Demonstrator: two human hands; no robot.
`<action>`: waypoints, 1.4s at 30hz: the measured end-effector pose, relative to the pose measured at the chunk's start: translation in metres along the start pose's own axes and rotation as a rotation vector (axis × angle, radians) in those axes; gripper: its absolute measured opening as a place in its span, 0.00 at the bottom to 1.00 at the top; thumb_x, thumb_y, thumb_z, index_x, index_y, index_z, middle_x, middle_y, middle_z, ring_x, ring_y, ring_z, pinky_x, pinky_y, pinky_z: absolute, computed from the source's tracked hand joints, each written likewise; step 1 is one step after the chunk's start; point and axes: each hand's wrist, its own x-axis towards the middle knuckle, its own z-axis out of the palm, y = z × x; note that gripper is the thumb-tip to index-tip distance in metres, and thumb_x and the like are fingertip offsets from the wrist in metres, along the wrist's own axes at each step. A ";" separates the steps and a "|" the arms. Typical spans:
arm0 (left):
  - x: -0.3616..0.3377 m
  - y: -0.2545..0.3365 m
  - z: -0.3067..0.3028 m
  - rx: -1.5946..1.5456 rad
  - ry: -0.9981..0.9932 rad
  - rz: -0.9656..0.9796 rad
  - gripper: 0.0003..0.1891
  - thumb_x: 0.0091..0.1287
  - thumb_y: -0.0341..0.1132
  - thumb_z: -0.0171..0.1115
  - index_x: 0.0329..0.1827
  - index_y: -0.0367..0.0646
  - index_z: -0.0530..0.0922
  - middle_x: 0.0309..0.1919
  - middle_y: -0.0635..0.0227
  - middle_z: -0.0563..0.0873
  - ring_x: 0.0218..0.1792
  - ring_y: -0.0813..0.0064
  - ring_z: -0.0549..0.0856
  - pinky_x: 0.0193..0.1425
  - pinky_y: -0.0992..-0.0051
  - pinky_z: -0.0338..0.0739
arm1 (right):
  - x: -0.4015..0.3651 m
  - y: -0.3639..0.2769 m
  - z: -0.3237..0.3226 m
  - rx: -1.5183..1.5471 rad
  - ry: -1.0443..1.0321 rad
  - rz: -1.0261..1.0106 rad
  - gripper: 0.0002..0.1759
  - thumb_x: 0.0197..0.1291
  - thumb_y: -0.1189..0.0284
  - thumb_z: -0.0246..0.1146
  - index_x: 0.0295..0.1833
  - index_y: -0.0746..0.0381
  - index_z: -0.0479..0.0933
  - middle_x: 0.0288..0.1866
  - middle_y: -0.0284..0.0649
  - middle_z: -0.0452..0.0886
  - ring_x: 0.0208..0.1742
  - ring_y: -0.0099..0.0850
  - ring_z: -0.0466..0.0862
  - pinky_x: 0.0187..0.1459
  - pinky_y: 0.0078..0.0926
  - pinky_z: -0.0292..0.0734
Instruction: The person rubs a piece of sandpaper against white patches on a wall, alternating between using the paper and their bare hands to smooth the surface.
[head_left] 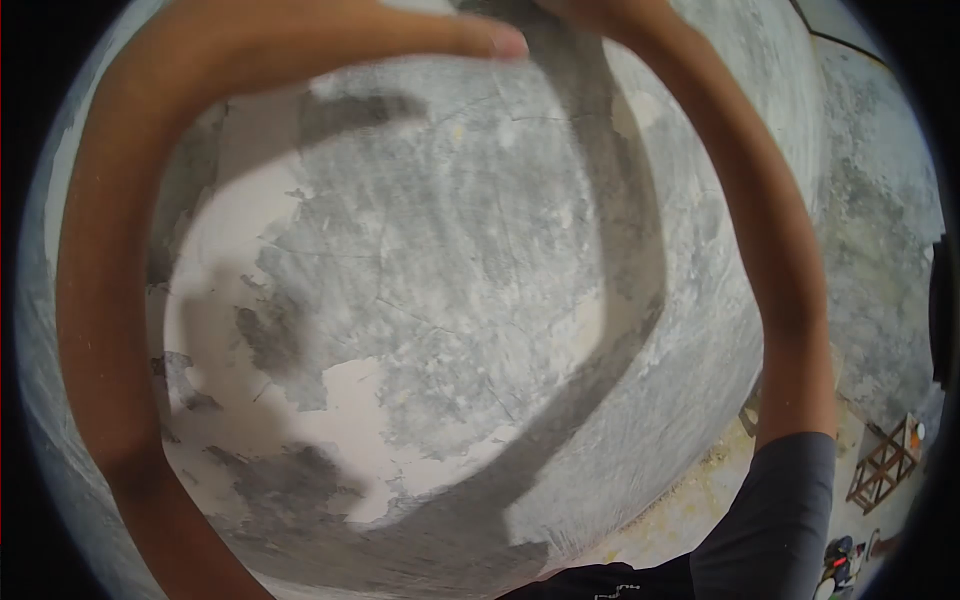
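A grey plastered wall (450,240) with pale bare patches fills most of the view. My left hand (455,38) is at the top edge, its thumb stretched to the right in front of the wall. Its other fingers are out of frame. My right hand (610,12) is cut off by the top edge, just right of the left thumb, with its fingers hidden. Whether either hand holds something or touches the wall cannot be made out. Both arms are raised and curve around the view, casting dark shadows on the plaster.
Low on the right stands a wooden frame (885,465) on the floor. Below it lies a small cluster of mixed items (840,568). Another grey wall (875,240) rises at the right. Stained floor (690,515) runs along the wall's foot.
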 end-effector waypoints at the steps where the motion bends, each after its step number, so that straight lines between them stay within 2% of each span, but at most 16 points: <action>1: -0.004 0.016 0.002 -0.028 -0.019 -0.047 0.62 0.66 0.82 0.47 0.81 0.27 0.62 0.78 0.40 0.69 0.79 0.49 0.71 0.88 0.43 0.37 | -0.019 -0.017 -0.010 -0.039 -0.074 0.082 0.13 0.68 0.76 0.66 0.53 0.70 0.87 0.57 0.53 0.89 0.52 0.44 0.93 0.53 0.36 0.89; 3: -0.013 0.019 0.046 -0.010 0.249 0.343 0.59 0.64 0.79 0.54 0.80 0.31 0.65 0.78 0.48 0.72 0.80 0.58 0.70 0.89 0.45 0.33 | -0.083 -0.050 -0.016 -0.058 -0.160 0.309 0.20 0.68 0.78 0.68 0.64 0.55 0.85 0.65 0.38 0.87 0.69 0.38 0.85 0.72 0.41 0.79; 7: -0.015 0.067 0.072 -0.021 0.215 0.624 0.56 0.63 0.76 0.59 0.79 0.33 0.68 0.78 0.57 0.74 0.82 0.70 0.68 0.90 0.49 0.29 | -0.162 -0.108 -0.033 -0.178 -0.093 0.365 0.18 0.66 0.76 0.70 0.61 0.58 0.86 0.64 0.42 0.87 0.67 0.39 0.86 0.70 0.40 0.82; 13: 0.046 0.077 0.069 -0.090 0.346 0.530 0.55 0.64 0.77 0.57 0.81 0.37 0.68 0.79 0.57 0.73 0.80 0.70 0.71 0.89 0.49 0.34 | -0.163 -0.057 -0.032 -0.171 0.049 0.384 0.15 0.67 0.78 0.68 0.58 0.60 0.87 0.64 0.45 0.87 0.69 0.42 0.84 0.73 0.42 0.79; 16: 0.039 0.078 0.045 -0.051 -0.101 0.452 0.56 0.63 0.78 0.57 0.81 0.38 0.67 0.79 0.57 0.73 0.81 0.71 0.69 0.90 0.50 0.32 | -0.169 -0.068 -0.026 -0.165 0.062 0.376 0.13 0.67 0.78 0.68 0.55 0.61 0.88 0.64 0.44 0.87 0.68 0.43 0.84 0.73 0.41 0.79; 18: 0.002 0.078 0.071 -0.042 0.244 0.656 0.57 0.61 0.78 0.59 0.81 0.40 0.67 0.80 0.58 0.72 0.82 0.72 0.67 0.90 0.50 0.30 | -0.184 -0.111 -0.023 -0.163 0.031 0.415 0.14 0.65 0.79 0.70 0.56 0.60 0.88 0.64 0.43 0.87 0.68 0.42 0.85 0.73 0.42 0.79; 22: 0.008 0.070 0.087 -0.106 0.231 0.699 0.60 0.57 0.81 0.61 0.81 0.38 0.67 0.80 0.59 0.71 0.83 0.73 0.65 0.90 0.52 0.26 | -0.188 -0.103 -0.020 -0.182 0.061 0.380 0.15 0.63 0.80 0.70 0.55 0.59 0.88 0.62 0.41 0.88 0.67 0.41 0.85 0.71 0.43 0.81; 24: 0.040 0.063 0.087 -0.012 0.526 0.782 0.61 0.68 0.81 0.44 0.79 0.23 0.62 0.75 0.42 0.75 0.78 0.57 0.73 0.88 0.44 0.37 | -0.177 -0.063 -0.025 -0.198 0.101 0.295 0.14 0.63 0.81 0.69 0.53 0.59 0.89 0.60 0.40 0.90 0.66 0.41 0.87 0.67 0.39 0.84; 27: 0.056 0.070 0.064 -0.003 0.309 0.729 0.61 0.68 0.81 0.44 0.78 0.22 0.64 0.74 0.42 0.75 0.76 0.58 0.75 0.88 0.45 0.38 | -0.160 -0.047 -0.034 -0.146 0.109 0.345 0.12 0.67 0.78 0.67 0.53 0.71 0.86 0.60 0.54 0.88 0.57 0.46 0.91 0.58 0.38 0.87; 29: 0.051 0.074 0.062 0.024 0.266 0.740 0.62 0.67 0.82 0.44 0.76 0.20 0.67 0.74 0.41 0.76 0.73 0.57 0.79 0.88 0.45 0.39 | -0.174 -0.062 -0.024 -0.213 0.117 0.313 0.14 0.63 0.80 0.69 0.54 0.61 0.88 0.58 0.46 0.90 0.62 0.41 0.89 0.64 0.37 0.86; 31: 0.001 0.090 0.049 0.022 0.166 0.587 0.62 0.58 0.84 0.54 0.81 0.38 0.66 0.81 0.59 0.70 0.83 0.72 0.65 0.91 0.54 0.27 | -0.185 -0.092 -0.018 -0.206 0.090 0.309 0.13 0.64 0.78 0.70 0.53 0.61 0.88 0.59 0.46 0.89 0.63 0.40 0.88 0.69 0.41 0.83; 36: 0.015 0.084 0.048 0.098 0.195 0.527 0.57 0.63 0.82 0.52 0.82 0.43 0.67 0.80 0.55 0.71 0.82 0.65 0.67 0.90 0.52 0.32 | -0.172 -0.062 -0.020 -0.180 0.131 0.232 0.12 0.65 0.76 0.69 0.53 0.55 0.89 0.58 0.41 0.90 0.61 0.39 0.90 0.66 0.37 0.85; 37: 0.016 0.087 0.042 0.091 0.191 0.536 0.57 0.63 0.82 0.52 0.82 0.43 0.67 0.80 0.55 0.71 0.82 0.65 0.67 0.90 0.52 0.32 | -0.166 -0.063 -0.030 -0.193 -0.004 0.433 0.16 0.64 0.79 0.69 0.57 0.58 0.88 0.59 0.41 0.91 0.63 0.41 0.89 0.59 0.30 0.89; 38: 0.020 0.098 0.016 0.151 0.058 0.455 0.58 0.65 0.82 0.48 0.78 0.31 0.68 0.75 0.47 0.75 0.74 0.60 0.76 0.89 0.49 0.38 | -0.159 -0.048 -0.032 -0.129 0.057 0.339 0.13 0.65 0.80 0.68 0.54 0.64 0.87 0.59 0.48 0.89 0.61 0.45 0.89 0.61 0.35 0.87; 39: 0.026 0.087 0.029 0.082 0.054 0.459 0.58 0.64 0.82 0.49 0.79 0.34 0.68 0.76 0.49 0.74 0.77 0.61 0.73 0.89 0.49 0.37 | -0.154 -0.035 -0.031 -0.073 0.122 0.248 0.11 0.65 0.80 0.67 0.52 0.70 0.85 0.59 0.55 0.88 0.60 0.49 0.89 0.62 0.40 0.85; 42: 0.022 0.067 0.056 -0.054 0.098 0.579 0.59 0.60 0.82 0.55 0.80 0.37 0.68 0.78 0.52 0.73 0.82 0.62 0.67 0.90 0.51 0.34 | -0.180 -0.071 -0.009 -0.169 0.138 0.276 0.18 0.62 0.77 0.72 0.58 0.58 0.87 0.60 0.40 0.90 0.65 0.40 0.87 0.64 0.35 0.87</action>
